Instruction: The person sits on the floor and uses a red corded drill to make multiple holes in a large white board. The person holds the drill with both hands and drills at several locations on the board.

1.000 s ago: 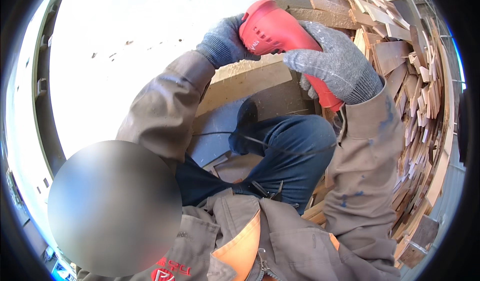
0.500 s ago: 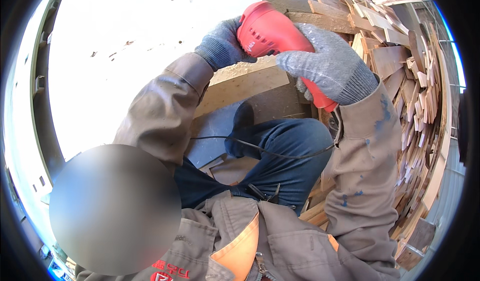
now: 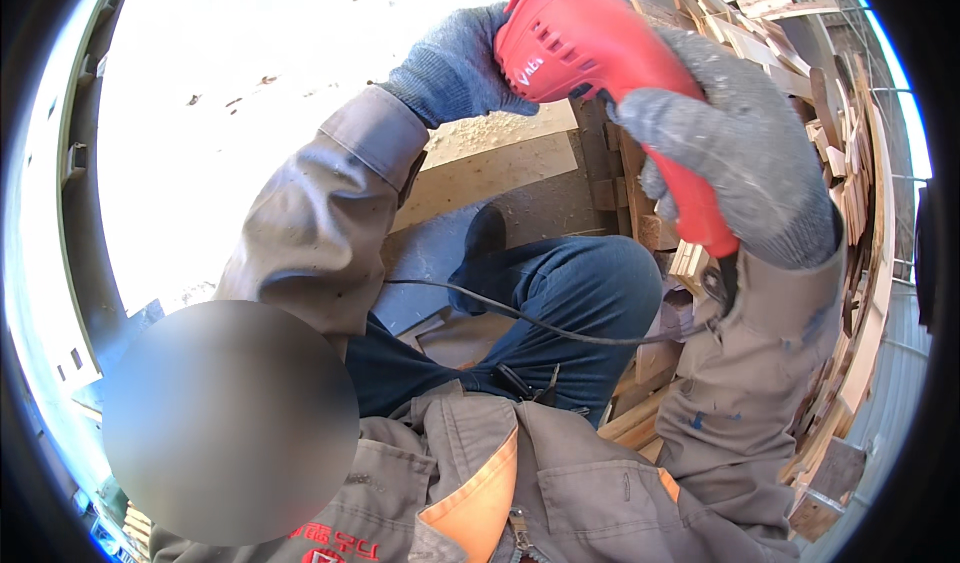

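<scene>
A red corded power tool (image 3: 565, 48) with vent slots and a long handle is raised over the far side of the work area. My right hand (image 3: 740, 143), in a grey knit glove, wraps round its handle. At the tool's left side, my gloved left hand (image 3: 465, 68) grips the vented body, with its fingers partly hidden. The tool's working end is out of sight, so its exact kind is unclear. A dark cord (image 3: 540, 325) hangs from the handle across my legs. Below the left hand, a wooden board (image 3: 495, 175) shows, with sawdust (image 3: 500, 135) beyond it.
A large white sheet (image 3: 270, 163) with scattered chips spreads out on the left. Many wood offcuts (image 3: 845, 223) are heaped along the right, beside wire mesh (image 3: 905, 263). My bent leg in blue trousers (image 3: 580, 283) is under the cord. A blurred round patch covers the lower left.
The power tool has risen and shifted right, looking larger. My right hand moved right with it, while my left hand moved slightly up. The cord swung along at its right end.
</scene>
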`<state>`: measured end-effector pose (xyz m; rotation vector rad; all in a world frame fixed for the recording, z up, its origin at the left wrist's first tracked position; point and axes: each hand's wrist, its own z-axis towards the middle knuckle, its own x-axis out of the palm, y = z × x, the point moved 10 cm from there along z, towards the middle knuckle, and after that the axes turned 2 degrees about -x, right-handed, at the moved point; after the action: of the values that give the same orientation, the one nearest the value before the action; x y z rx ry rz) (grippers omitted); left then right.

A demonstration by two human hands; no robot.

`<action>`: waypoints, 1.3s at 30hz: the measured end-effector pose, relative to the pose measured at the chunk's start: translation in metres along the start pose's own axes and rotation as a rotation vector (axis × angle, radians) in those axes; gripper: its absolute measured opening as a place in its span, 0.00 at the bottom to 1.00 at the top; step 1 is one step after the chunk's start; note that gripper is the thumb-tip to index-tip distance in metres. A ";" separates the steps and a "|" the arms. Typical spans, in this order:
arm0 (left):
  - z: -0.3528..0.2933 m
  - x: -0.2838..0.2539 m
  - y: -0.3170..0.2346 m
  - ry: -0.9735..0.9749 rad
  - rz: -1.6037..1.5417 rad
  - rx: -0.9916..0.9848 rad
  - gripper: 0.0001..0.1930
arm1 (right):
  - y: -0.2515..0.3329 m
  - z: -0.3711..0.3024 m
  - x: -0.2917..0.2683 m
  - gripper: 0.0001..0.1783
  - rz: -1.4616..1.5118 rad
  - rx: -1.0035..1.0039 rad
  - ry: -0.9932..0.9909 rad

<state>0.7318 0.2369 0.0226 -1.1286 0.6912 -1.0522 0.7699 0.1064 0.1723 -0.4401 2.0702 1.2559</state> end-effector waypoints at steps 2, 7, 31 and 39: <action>0.001 0.009 -0.035 0.006 0.148 -0.002 0.31 | 0.012 -0.016 -0.012 0.35 0.059 0.009 -0.030; 0.000 -0.002 -0.065 0.061 -0.118 0.061 0.33 | 0.035 -0.032 -0.017 0.38 0.138 -0.196 -0.070; -0.108 0.016 -0.105 -0.026 1.035 0.326 0.24 | -0.041 -0.118 0.117 0.46 0.143 -0.407 -0.234; -0.154 0.016 -0.115 -0.159 1.245 0.365 0.23 | -0.068 -0.113 0.157 0.44 0.301 -0.520 -0.219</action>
<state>0.5682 0.1567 0.0842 -0.2915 0.8349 -0.0008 0.6554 -0.0170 0.0553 -0.2028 1.6529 1.9410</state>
